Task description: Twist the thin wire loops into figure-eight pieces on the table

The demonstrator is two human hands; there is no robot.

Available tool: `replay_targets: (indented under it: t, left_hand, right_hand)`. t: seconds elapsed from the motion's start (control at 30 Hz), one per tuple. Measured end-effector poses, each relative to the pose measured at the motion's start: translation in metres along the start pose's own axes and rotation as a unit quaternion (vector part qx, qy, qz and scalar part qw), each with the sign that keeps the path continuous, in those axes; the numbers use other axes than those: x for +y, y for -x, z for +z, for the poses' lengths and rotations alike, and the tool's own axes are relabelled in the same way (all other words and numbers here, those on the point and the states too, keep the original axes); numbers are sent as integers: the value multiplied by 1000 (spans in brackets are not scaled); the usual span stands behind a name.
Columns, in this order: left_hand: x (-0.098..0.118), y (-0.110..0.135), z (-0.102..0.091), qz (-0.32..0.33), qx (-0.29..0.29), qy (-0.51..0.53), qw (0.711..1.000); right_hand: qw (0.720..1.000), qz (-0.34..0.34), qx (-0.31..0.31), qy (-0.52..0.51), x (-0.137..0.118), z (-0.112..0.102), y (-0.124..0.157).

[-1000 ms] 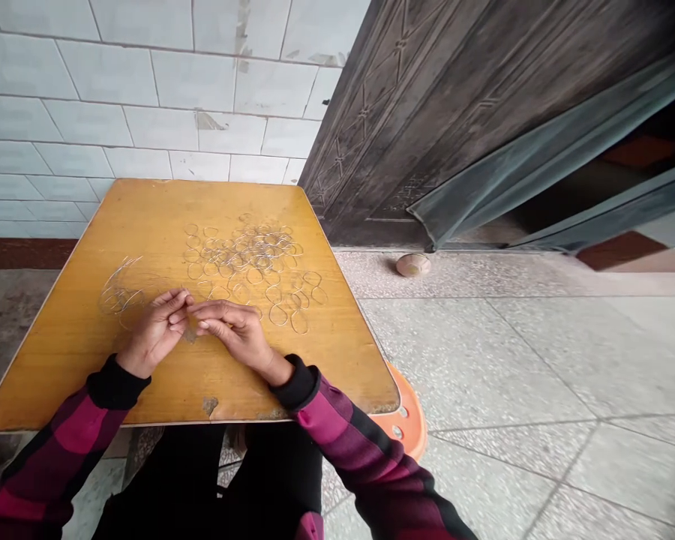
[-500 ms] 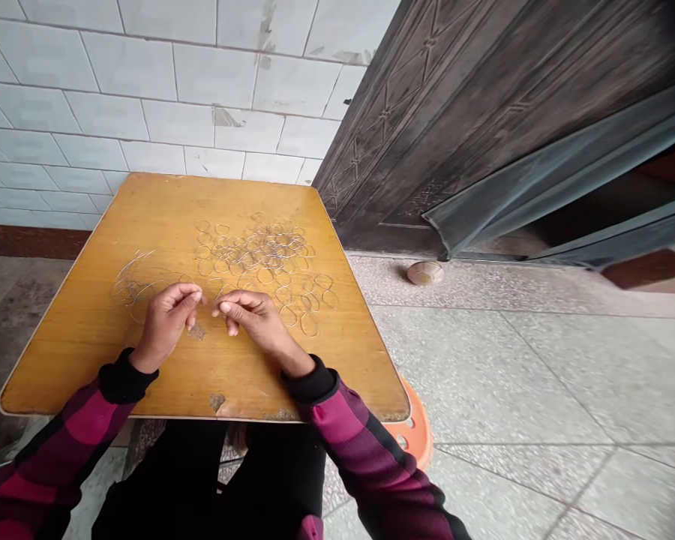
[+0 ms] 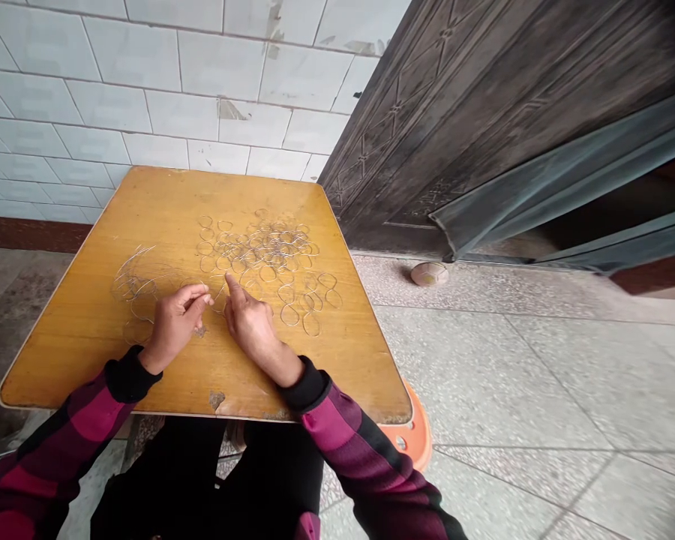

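My left hand (image 3: 177,322) is closed in a pinch over the table, a thin metal wire showing faintly at its fingertips. Close beside it on the right, my right hand (image 3: 251,322) has its fingers curled and pressed together, back turned up; what they grip is hidden. To the left lie loose curved wires (image 3: 135,281), partly behind the left hand. Beyond the right hand spreads a pile of wire loops (image 3: 273,244), many bent like figure eights. A few single looped pieces (image 3: 312,322) lie at the pile's near right side.
The yellow wooden table (image 3: 79,352) has chipped patches near its front edge. An orange stool (image 3: 419,431) shows under its right corner. White wall tiles (image 3: 140,56) stand behind. Right are a dark carved door (image 3: 455,97), a grey-green curtain (image 3: 484,199) and a roundish object (image 3: 429,274) on the floor.
My right hand has rolled over so its back faces up, with the index finger pointing forward. My left hand keeps its pinch and has shifted slightly right. The view moved a little.
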State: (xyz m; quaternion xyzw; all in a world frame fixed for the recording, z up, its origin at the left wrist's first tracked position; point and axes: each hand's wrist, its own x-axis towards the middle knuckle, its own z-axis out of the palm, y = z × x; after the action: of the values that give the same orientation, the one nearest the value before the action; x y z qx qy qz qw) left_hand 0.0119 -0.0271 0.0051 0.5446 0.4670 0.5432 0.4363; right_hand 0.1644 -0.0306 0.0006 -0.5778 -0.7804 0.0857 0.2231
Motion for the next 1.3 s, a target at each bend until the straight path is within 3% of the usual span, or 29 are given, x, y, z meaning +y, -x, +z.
replay_targets:
  t: [0.27,0.8,1.07,1.3]
  left_hand:
    - [-4,-1,-1,-24,8,-11,1000]
    - [-8,-3,-4,53,-38,-89,994]
    - [-20,-6,-10,210,-110,-260,936]
    - [-23,-5,-11,252,-123,-317,906]
  right_hand:
    - [989,-6,-112,93,-9,-8,1]
    - [983,-2,-162,89,-15,-21,2]
    - [975,3,-197,100,-16,-26,2]
    - [973,-5,-202,112,-18,-25,1]
